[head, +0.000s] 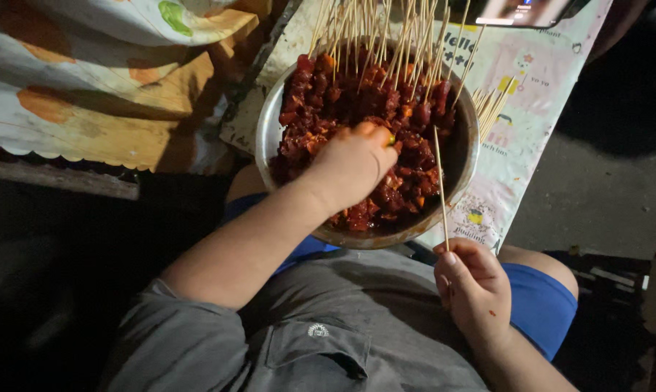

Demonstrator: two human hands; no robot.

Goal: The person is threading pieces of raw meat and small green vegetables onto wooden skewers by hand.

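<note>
A round metal bowl point(266, 131) holds dark red marinated meat chunks point(408, 181), with several loaded bamboo skewers point(371, 43) leaning out over its far rim. My left hand point(351, 165) reaches into the meat, fingers curled around a piece; what exactly it grips is hidden under the fingers. My right hand point(473, 287) is below the bowl's near rim, pinching a bare bamboo skewer point(440, 185) that points up over the meat.
The bowl sits on a low table covered with a printed pink and white sheet point(538, 72). More empty skewers point(488, 105) lie at the bowl's right. A patterned cloth point(88, 80) is at the left. Dark ground surrounds my knees.
</note>
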